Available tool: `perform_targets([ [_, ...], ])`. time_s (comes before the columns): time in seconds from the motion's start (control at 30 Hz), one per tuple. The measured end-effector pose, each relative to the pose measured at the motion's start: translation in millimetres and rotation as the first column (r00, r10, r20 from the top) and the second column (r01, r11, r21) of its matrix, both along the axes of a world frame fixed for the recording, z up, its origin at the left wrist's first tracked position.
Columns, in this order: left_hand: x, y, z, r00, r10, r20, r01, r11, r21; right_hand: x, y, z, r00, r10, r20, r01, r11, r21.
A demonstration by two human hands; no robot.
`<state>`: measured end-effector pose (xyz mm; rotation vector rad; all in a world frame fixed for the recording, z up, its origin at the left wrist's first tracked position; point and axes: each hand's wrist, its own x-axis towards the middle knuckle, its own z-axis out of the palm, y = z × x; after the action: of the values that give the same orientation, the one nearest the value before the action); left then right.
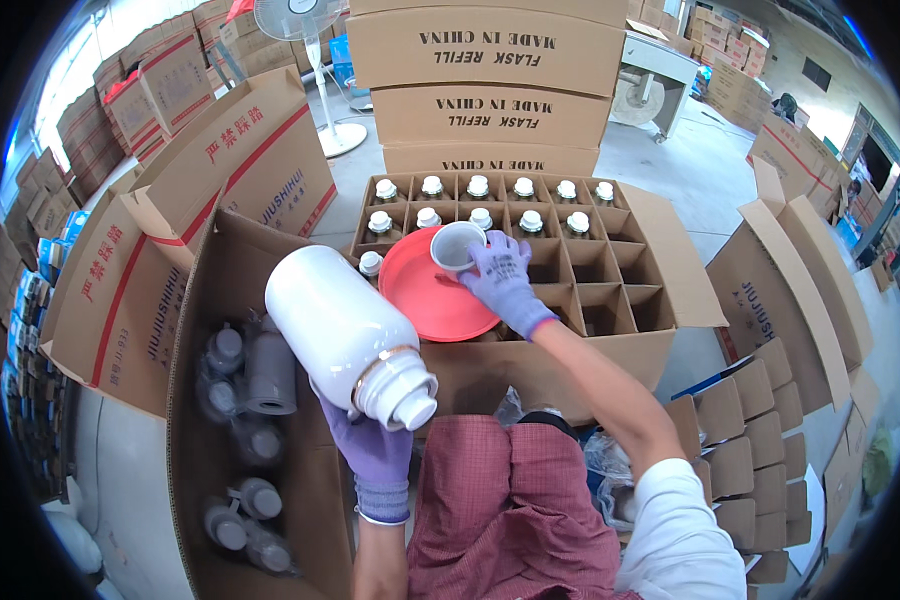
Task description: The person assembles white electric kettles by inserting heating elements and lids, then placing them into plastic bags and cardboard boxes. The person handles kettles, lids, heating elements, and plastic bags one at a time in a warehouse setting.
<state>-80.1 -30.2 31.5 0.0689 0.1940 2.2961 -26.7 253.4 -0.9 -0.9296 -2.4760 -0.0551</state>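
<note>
A white vacuum flask (335, 325) with a gold ring and a white stopper lies tilted in front of me. My left hand (370, 440), in a purple glove, grips it from below near the neck. My right hand (507, 275), gloved the same way, pinches the rim of a pale grey cup (457, 244). The cup is over a round red tray (420, 305), which rests on a divided carton (570, 350). Several white-capped bottles (478, 187) stand upright in its far compartments; the tray hides part of the nearer ones.
At my left is a deep open carton (192, 420) holding several grey wrapped flasks (270, 370). Stacked cartons (490, 60) rise behind the divided one. A white fan (315, 80) stands further back. Cardboard dividers (750, 450) and open cartons (775, 290) lie at right.
</note>
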Motion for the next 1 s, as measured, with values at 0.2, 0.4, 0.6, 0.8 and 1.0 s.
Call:
perform_targets([
  [0.2,23,10,-5,0.991,-0.082,0.103,0.078,0.996,0.042,148,-120,56,0.923,0.383,-0.045,-0.385,0.92,-0.076],
  [0.4,107,12,-14,0.932,0.049,-0.358,-0.16,0.945,-0.285,194,-197,55,0.886,0.265,-0.379,-0.316,0.946,-0.077],
  [0.6,149,-7,-44,0.762,-0.046,-0.646,-0.31,0.85,-0.426,191,-220,8,0.648,-0.103,-0.755,-0.265,0.898,-0.35],
  [0.8,143,0,-22,0.555,-0.075,-0.828,-0.406,0.845,-0.348,155,-188,-29,0.443,-0.267,-0.855,-0.505,0.714,-0.485],
  [1.0,137,3,-27,0.634,0.054,-0.772,-0.36,0.904,-0.232,203,-219,22,0.6,-0.124,-0.791,-0.573,0.623,-0.532],
])
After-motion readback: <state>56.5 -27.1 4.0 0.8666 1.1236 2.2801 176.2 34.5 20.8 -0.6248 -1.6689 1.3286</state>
